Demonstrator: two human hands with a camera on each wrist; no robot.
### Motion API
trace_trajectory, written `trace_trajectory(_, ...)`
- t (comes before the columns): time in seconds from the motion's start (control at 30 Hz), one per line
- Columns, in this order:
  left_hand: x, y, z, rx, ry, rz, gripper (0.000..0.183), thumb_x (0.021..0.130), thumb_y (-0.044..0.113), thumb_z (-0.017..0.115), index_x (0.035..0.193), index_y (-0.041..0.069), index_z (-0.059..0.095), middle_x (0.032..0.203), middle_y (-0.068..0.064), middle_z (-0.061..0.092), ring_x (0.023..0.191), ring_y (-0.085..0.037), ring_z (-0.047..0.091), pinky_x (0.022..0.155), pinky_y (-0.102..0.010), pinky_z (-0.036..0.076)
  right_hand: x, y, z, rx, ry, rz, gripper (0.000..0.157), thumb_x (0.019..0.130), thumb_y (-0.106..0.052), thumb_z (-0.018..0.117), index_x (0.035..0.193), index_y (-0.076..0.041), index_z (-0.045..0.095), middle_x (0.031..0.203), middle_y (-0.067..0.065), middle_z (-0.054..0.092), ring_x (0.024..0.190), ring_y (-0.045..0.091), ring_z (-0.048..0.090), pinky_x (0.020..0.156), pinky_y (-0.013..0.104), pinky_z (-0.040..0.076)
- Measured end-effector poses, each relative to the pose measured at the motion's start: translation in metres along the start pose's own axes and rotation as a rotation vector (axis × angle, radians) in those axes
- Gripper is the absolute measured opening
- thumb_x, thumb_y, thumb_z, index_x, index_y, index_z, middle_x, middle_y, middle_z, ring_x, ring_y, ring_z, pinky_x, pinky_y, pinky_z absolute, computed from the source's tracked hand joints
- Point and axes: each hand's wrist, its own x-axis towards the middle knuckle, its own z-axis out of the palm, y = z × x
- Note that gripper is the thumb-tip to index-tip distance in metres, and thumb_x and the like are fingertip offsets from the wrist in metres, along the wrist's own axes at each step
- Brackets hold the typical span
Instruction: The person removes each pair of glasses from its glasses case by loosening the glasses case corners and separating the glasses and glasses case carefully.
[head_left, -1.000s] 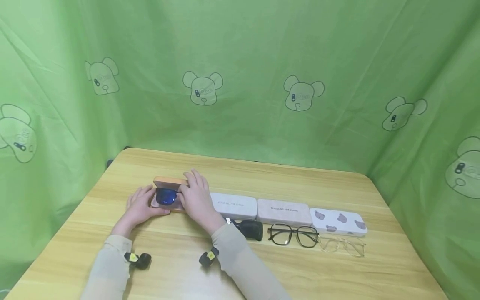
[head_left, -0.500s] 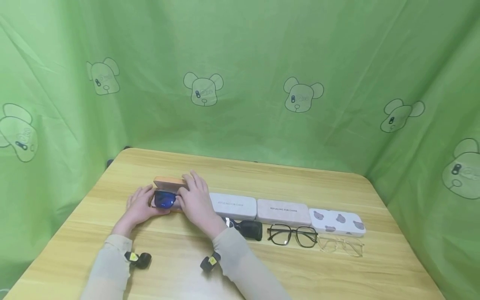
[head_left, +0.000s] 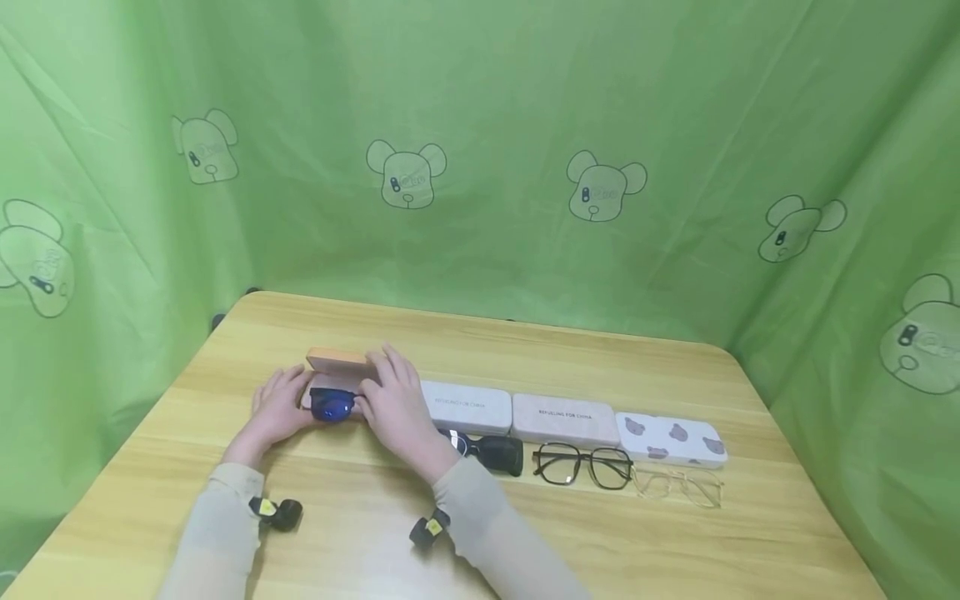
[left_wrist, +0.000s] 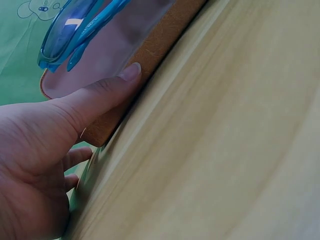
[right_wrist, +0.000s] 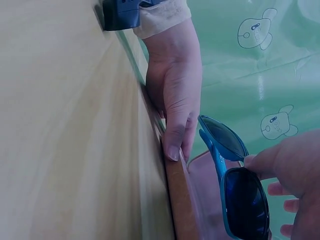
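Observation:
An orange-brown glasses case (head_left: pixel 335 358) with a pale pink lining stands with its lid raised at the left of the table. My left hand (head_left: pixel 281 410) holds its left end, the thumb (left_wrist: pixel 112 90) on the front wall and fingers beyond the end. My right hand (head_left: pixel 397 417) pinches sunglasses (right_wrist: pixel 245 205) at the bridge, between their dark blue lenses. In the right wrist view they are over the lined inside, tilted, with a blue temple (right_wrist: pixel 218 157) folded behind. The right hand hides the case's right part in the head view.
To the right, a white case (head_left: pixel 468 407), a pink case (head_left: pixel 566 419) and a bear-print case (head_left: pixel 671 439) lie shut in a row. Before them lie black sunglasses (head_left: pixel 498 455), black-framed glasses (head_left: pixel 583 465) and thin gold-framed glasses (head_left: pixel 678 485). A green curtain (head_left: pixel 502 250) surrounds the table.
The blue sunglasses have shifted slightly toward the case's front edge, showing more lining behind them. My right hand has moved slightly with them; my left hand stays at the case's end.

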Motion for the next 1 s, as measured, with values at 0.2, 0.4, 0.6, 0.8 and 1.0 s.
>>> trace_trajectory(0.2, 0.0, -0.001, 0.0, 0.003, 0.0, 0.001, 0.089, 0.076, 0.037, 0.078, 0.145, -0.002, 0.037, 0.155, -0.031, 0.022, 0.142, -0.058, 0.007, 0.111, -0.075, -0.002, -0.005, 0.001, 0.001, 0.012, 0.002, -0.014, 0.016, 0.094, -0.033, 0.062, 0.095, -0.02, 0.071, 0.148, 0.007, 0.046, 0.147, 0.03, 0.029, 0.121, 0.051, 0.025)
trace_trajectory(0.4, 0.001, -0.002, 0.001, 0.002, 0.002, -0.005, 0.087, 0.077, 0.035, 0.077, 0.145, -0.001, 0.038, 0.156, -0.03, 0.022, 0.142, -0.058, 0.006, 0.111, -0.076, -0.003, -0.01, 0.001, -0.002, 0.014, -0.018, -0.011, 0.017, 0.094, -0.033, 0.06, 0.094, -0.02, 0.071, 0.15, 0.007, 0.045, 0.147, 0.03, 0.029, 0.122, 0.051, 0.022)
trace_trajectory(0.6, 0.002, -0.003, 0.002, 0.002, 0.0, -0.005, 0.085, 0.078, 0.031, 0.076, 0.145, -0.002, 0.037, 0.155, -0.031, 0.021, 0.142, -0.058, 0.006, 0.11, -0.076, -0.004, -0.016, 0.003, -0.002, 0.013, -0.031, -0.025, 0.017, 0.094, -0.033, 0.06, 0.093, -0.02, 0.072, 0.15, 0.007, 0.046, 0.147, 0.03, 0.03, 0.122, 0.051, 0.023)
trace_trajectory(0.8, 0.002, -0.001, 0.002, -0.002, -0.006, -0.012, 0.085, 0.078, 0.031, 0.076, 0.146, -0.001, 0.037, 0.156, -0.032, 0.02, 0.142, -0.058, 0.005, 0.11, -0.076, -0.004, -0.02, 0.004, -0.001, -0.011, -0.01, -0.068, 0.016, 0.093, -0.033, 0.062, 0.089, -0.02, 0.072, 0.147, 0.008, 0.049, 0.144, 0.031, 0.034, 0.117, 0.052, 0.032)
trace_trajectory(1.0, 0.001, 0.0, 0.001, -0.002, -0.001, -0.016, 0.086, 0.078, 0.034, 0.077, 0.145, -0.001, 0.038, 0.156, -0.031, 0.021, 0.142, -0.057, 0.006, 0.111, -0.076, -0.004, -0.022, 0.003, -0.001, -0.029, -0.029, -0.074, 0.016, 0.093, -0.034, 0.062, 0.088, -0.022, 0.071, 0.147, 0.007, 0.049, 0.144, 0.03, 0.034, 0.117, 0.052, 0.032)
